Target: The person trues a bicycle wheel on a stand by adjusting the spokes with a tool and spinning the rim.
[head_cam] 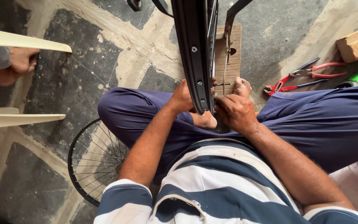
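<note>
Black wheel rim [195, 54] stood upright between 2 hands: left hand [182, 98] and right hand [235, 112] both clasped its lower edge.

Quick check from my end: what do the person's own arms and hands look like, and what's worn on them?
Both arms are bare from the short sleeves down. The sleeves belong to a shirt with broad navy and white stripes. The left hand and right hand are bare: no gloves, and no watch, rings or bands visible on the wrists.
</note>
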